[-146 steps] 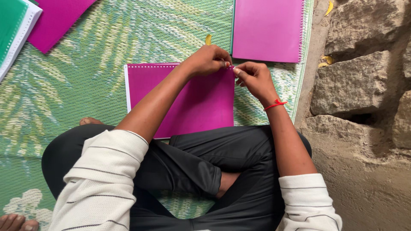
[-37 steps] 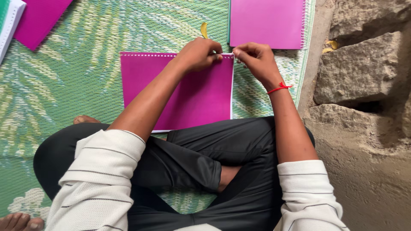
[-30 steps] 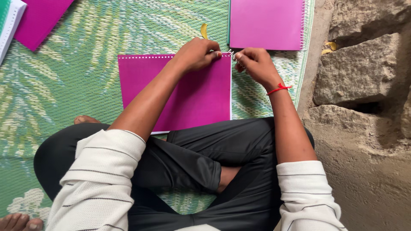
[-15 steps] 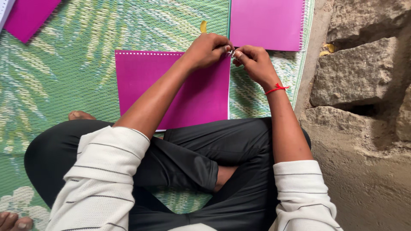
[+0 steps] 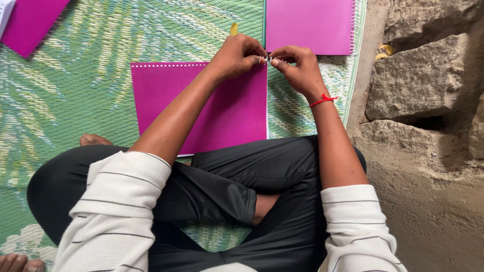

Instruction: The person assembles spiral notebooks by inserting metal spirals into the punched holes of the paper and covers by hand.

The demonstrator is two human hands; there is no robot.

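A magenta notebook (image 5: 222,108) with a row of punched holes along its far edge lies on the green mat (image 5: 75,100) in front of my crossed legs. My left hand (image 5: 237,54) and my right hand (image 5: 297,68) meet at its far right corner. Both pinch a small white spiral wire (image 5: 267,60) between their fingertips. A red thread circles my right wrist.
A second magenta spiral-bound notebook (image 5: 308,25) lies just beyond my hands. Another magenta cover (image 5: 30,22) sits at the far left. Rough stone blocks (image 5: 418,85) and bare ground border the mat's right edge. A small yellow leaf (image 5: 234,28) rests on the mat.
The view has drifted slightly, so the notebooks sit a little lower and left. My hands stay at the notebook's far right corner, still working the wire between the fingertips.
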